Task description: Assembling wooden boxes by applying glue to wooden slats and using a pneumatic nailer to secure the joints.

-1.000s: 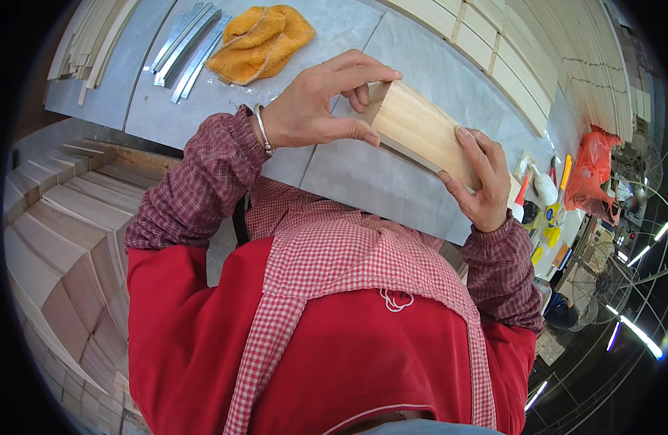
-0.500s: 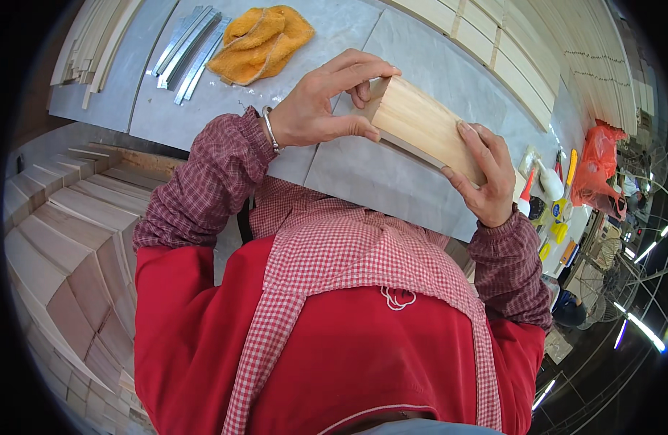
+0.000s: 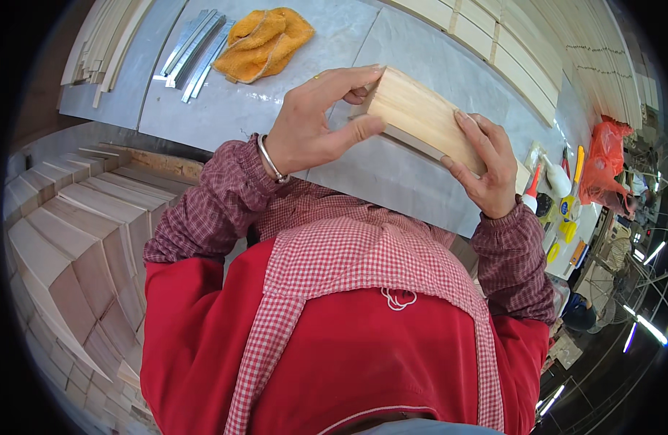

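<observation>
A pale wooden box-like piece is held tilted above the grey table, with its grain running lengthwise. My left hand grips its left end, fingers at the far corner and thumb along the near edge. On the right end rests my right hand, fingers over the top face and thumb at the near lower edge. Whether the piece is hollow or solid cannot be made out from here.
Metal strips and an orange cloth lie on the table at far left. Wooden strips are stacked at the back. On the right are a red plastic bag and a white bottle. Wooden boards stand stacked at my left.
My left thumb has shifted slightly along the near edge, and the left hand has turned a little. The wooden piece has tilted slightly, still between both hands.
</observation>
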Motion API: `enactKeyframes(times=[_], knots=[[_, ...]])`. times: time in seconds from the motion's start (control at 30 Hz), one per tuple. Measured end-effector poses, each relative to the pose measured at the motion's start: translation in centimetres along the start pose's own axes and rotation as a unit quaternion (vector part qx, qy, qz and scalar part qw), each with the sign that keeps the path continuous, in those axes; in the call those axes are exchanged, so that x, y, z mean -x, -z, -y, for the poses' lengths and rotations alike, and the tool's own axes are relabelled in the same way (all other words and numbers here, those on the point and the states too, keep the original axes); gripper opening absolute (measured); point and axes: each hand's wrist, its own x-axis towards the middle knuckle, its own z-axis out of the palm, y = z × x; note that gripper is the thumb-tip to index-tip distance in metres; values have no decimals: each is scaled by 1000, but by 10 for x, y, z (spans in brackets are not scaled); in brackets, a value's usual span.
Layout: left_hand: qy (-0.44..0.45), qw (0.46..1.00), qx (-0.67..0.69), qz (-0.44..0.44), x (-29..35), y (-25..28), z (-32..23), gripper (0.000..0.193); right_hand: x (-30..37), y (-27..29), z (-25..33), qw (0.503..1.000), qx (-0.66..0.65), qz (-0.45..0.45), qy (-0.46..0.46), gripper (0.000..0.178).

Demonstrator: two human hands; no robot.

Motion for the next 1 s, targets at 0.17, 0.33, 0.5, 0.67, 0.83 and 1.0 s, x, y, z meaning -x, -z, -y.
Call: enactKeyframes(times=[0.17,0.33,0.5,0.67,0.83,1.0], knots=[[59,993,-96,-21,-7,-4,-22,23,2,-1,0,1000,14,-5,4,58],[85,977,-195,-19,-12,-10,-29,14,5,2,-1,999,19,-25,15,56],[76,975,-204,-35,-11,-10,-26,13,42,47,-29,987,-28,-158,-18,51],[82,980,-175,-53,-15,-13,-27,14,215,121,-115,873,155,-180,-427,49],[124,981,-132,-69,-13,-14,-21,14,302,93,-149,769,187,-83,-605,63],[102,979,-157,-76,-11,-15,-22,14,310,77,-176,768,199,-96,-600,68]])
